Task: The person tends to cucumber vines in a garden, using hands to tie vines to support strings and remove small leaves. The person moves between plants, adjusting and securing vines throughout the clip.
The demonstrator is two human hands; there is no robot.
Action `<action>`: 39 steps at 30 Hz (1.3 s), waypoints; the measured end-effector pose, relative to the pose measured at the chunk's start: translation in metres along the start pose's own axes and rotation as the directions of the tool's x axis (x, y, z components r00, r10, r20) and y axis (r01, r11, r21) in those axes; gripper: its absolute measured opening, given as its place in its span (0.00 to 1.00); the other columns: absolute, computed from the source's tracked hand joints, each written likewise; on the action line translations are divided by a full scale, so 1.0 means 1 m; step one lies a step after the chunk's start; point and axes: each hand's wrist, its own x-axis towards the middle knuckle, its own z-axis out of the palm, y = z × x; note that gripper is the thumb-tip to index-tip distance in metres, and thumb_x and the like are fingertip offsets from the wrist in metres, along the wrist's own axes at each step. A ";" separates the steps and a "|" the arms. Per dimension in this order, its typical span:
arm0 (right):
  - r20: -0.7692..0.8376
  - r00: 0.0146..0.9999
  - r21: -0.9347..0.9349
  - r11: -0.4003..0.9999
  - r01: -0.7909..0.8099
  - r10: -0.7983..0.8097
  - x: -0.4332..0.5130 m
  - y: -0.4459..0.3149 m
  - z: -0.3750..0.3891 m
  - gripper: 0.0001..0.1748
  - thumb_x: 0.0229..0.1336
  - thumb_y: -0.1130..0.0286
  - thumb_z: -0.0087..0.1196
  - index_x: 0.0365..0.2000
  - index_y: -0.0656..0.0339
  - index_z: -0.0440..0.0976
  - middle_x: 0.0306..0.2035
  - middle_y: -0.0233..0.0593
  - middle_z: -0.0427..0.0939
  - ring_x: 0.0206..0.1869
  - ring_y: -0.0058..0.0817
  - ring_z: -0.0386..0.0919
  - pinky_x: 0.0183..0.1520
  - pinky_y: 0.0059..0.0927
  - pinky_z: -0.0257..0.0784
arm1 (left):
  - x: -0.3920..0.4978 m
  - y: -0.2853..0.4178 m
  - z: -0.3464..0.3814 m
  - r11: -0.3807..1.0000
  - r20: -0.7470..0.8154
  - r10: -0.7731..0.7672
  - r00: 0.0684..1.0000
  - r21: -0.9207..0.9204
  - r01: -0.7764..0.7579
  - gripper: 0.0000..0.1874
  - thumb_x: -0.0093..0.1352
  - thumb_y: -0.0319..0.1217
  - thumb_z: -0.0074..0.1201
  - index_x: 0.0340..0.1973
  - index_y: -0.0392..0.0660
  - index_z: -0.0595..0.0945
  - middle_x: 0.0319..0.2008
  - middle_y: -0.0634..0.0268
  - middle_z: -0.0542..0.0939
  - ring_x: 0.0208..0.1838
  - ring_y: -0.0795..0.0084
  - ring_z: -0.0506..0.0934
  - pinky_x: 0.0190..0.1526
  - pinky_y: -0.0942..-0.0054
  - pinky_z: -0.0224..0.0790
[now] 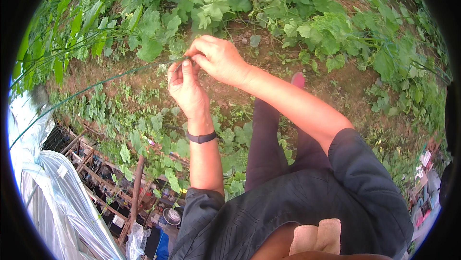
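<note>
A green cord [97, 83] runs taut from the left rim up to my fingertips. My left hand [189, 89], palm turned up and a dark band on its wrist, pinches this cord between thumb and fingers. From above, my right hand [221, 58] meets it at the same spot, thumb and forefinger closed on the cord. A small dark bit, perhaps a knot, shows between the fingertips. Just behind them hang pale vine leaves [176, 47]; whether a stem is also in the fingers is hidden.
Broad-leaved vines [216, 6] spread along the far side over brown soil [248, 40]. At lower left are gathered plastic sheeting [68, 188], a wooden post [137, 184] and a metal bowl [172, 217]. Low plants [237, 145] grow around my legs [266, 145].
</note>
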 end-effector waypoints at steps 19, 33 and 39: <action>-0.110 0.990 0.023 0.996 0.090 -0.087 -0.023 0.010 -0.002 0.15 0.58 0.71 0.57 0.47 0.56 0.77 0.50 0.40 0.77 0.39 0.31 0.81 0.42 0.32 0.79 | -0.034 -0.042 -0.017 0.955 -0.245 0.153 0.957 0.287 -0.079 0.13 0.78 0.34 0.45 0.52 0.39 0.71 0.49 0.59 0.75 0.52 0.69 0.75 0.49 0.69 0.74; 0.032 0.703 -0.270 0.683 -0.678 0.711 -0.256 0.234 -0.086 0.08 0.61 0.71 0.52 0.39 0.59 0.78 0.35 0.41 0.81 0.36 0.35 0.81 0.42 0.36 0.76 | 0.016 -0.429 -0.068 0.202 0.412 -0.562 0.717 0.909 -0.364 0.23 0.68 0.36 0.54 0.55 0.36 0.78 0.52 0.44 0.79 0.60 0.48 0.73 0.63 0.58 0.65; 0.087 0.534 -0.020 0.538 -0.843 0.841 -0.272 0.292 -0.088 0.10 0.67 0.72 0.50 0.44 0.63 0.76 0.37 0.33 0.79 0.34 0.17 0.78 0.38 0.23 0.75 | 0.065 -0.560 -0.073 0.061 0.443 -0.710 0.547 0.813 -0.579 0.29 0.67 0.35 0.54 0.62 0.38 0.72 0.66 0.45 0.66 0.61 0.51 0.73 0.64 0.57 0.65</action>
